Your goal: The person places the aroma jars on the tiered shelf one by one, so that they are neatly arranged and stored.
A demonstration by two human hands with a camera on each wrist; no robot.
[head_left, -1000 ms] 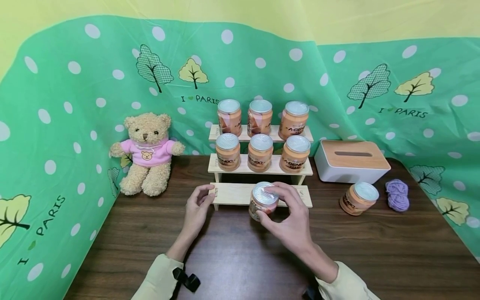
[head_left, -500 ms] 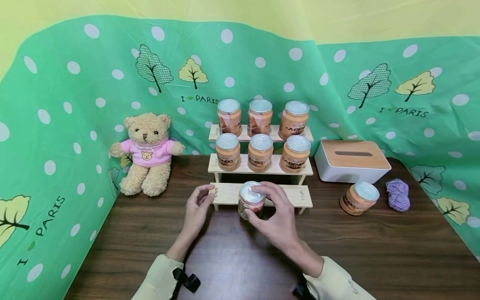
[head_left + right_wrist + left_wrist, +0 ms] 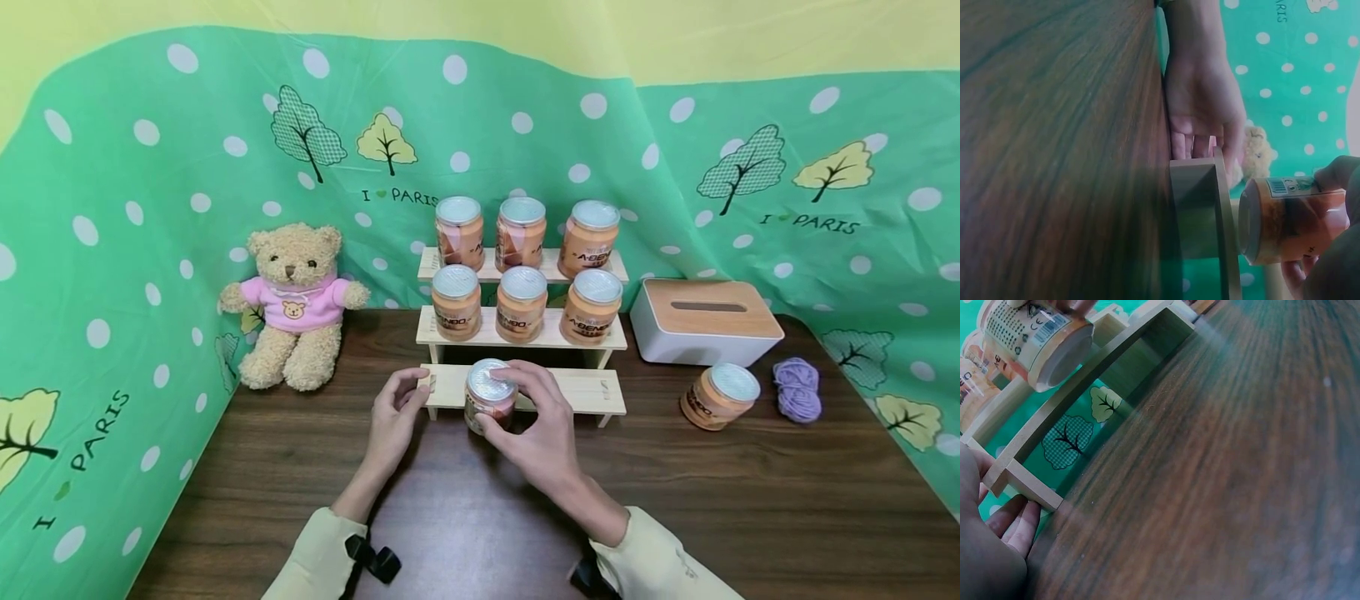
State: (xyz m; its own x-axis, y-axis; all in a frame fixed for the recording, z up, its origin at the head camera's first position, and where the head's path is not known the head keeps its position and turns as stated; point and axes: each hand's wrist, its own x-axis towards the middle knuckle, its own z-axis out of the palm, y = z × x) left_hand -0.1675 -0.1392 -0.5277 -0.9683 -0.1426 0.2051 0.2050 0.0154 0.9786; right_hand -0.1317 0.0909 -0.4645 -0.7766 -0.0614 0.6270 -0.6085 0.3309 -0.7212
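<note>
Fingers [image 3: 501, 432] of my right hand [image 3: 536, 442] were curled round the orange jar [image 3: 489, 395], thumb on the near side and the others over its silver lid, holding it just above the left part of the lowest step of the wooden rack [image 3: 592, 387]. From the right wrist view the jar's base [image 3: 1249, 220] hung clear of the board, so I judged it was not yet set down. My left hand [image 3: 395, 418] steadied the rack's left end, thumb on top of the board and fingers [image 3: 1016, 524] pressed against the leg.

Six jars already stood in place: three on the top step [image 3: 521, 233] and three on the middle step [image 3: 521, 304]. The bottom step was bare, so I reckoned two thirds of the stocking was done, with this jar nearly placed and room for more beside it. One more jar [image 3: 718, 397] lay tilted on the tabletop [image 3: 750, 508] to the right, near the tissue box [image 3: 705, 322] and a ball of purple yarn [image 3: 797, 388].

A teddy bear [image 3: 294, 307] sat well off to the left against the green cloth [image 3: 135, 217]. Nothing stood between the jar and its spot; only my own left thumb was close to it.
</note>
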